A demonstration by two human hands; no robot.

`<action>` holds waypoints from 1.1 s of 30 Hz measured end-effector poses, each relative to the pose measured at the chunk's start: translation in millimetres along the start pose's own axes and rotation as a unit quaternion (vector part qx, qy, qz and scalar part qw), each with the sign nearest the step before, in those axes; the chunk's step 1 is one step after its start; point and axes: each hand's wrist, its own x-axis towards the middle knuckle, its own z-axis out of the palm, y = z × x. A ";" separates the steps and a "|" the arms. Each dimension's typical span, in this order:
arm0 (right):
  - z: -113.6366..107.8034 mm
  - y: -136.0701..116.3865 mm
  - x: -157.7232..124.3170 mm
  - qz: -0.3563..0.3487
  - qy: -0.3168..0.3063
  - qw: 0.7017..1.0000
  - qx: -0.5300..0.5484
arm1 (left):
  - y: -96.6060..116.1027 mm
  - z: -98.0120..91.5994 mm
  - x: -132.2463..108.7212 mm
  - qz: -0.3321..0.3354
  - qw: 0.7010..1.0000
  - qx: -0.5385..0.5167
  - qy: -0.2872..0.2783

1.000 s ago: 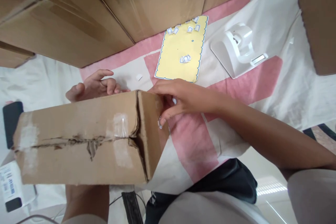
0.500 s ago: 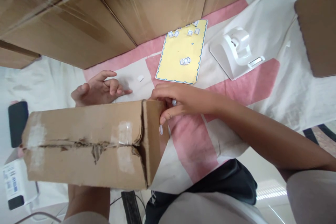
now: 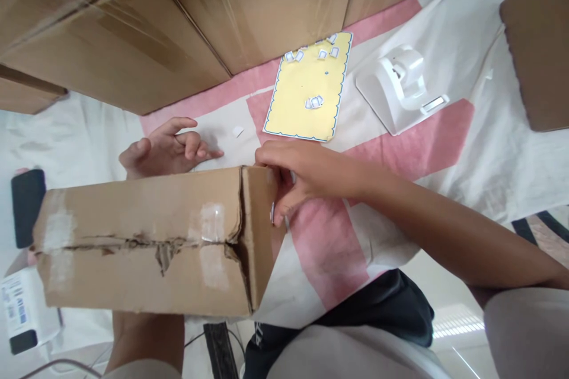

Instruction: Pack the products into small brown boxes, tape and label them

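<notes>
A worn, taped cardboard box (image 3: 146, 272) lies in front of me, across my left forearm. Beyond its far edge, my left hand (image 3: 166, 148) rests palm up, fingers loosely bent and apart, with nothing in it. At the box's right end, my right hand (image 3: 297, 174) is curled, a small white paper piece (image 3: 293, 177) partly showing between its fingers. Its thumb touches or nearly touches another small white paper piece (image 3: 272, 213) against the box's end. What the fingertips do behind the box's corner is hidden. A loose white paper scrap (image 3: 238, 131) lies just right of my left hand.
A yellow card (image 3: 297, 83) with a blue scalloped border carries several small paper pieces. Right of it stands a white plastic holder (image 3: 395, 92). Large cardboard boxes (image 3: 284, 0) line the back; a brown board (image 3: 540, 47) is far right, a dark phone-like object (image 3: 29, 207) far left.
My right thumb has moved down toward the paper piece at the box's end, and the fingers have shifted slightly. My left hand and the box have hardly moved.
</notes>
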 end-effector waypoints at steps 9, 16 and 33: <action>-2.9 1.3 -1.6 -0.001 -0.016 1.000 0.021 | -0.3 -3.3 2.0 -0.005 1.000 0.002 -0.002; 1.6 -2.0 -3.0 0.001 0.004 0.999 -0.042 | 3.0 -4.1 7.8 -0.001 0.998 0.019 -0.068; 1.0 -7.0 -4.1 0.004 -0.019 0.998 -0.065 | -0.3 0.4 1.6 -0.013 1.000 0.020 -0.017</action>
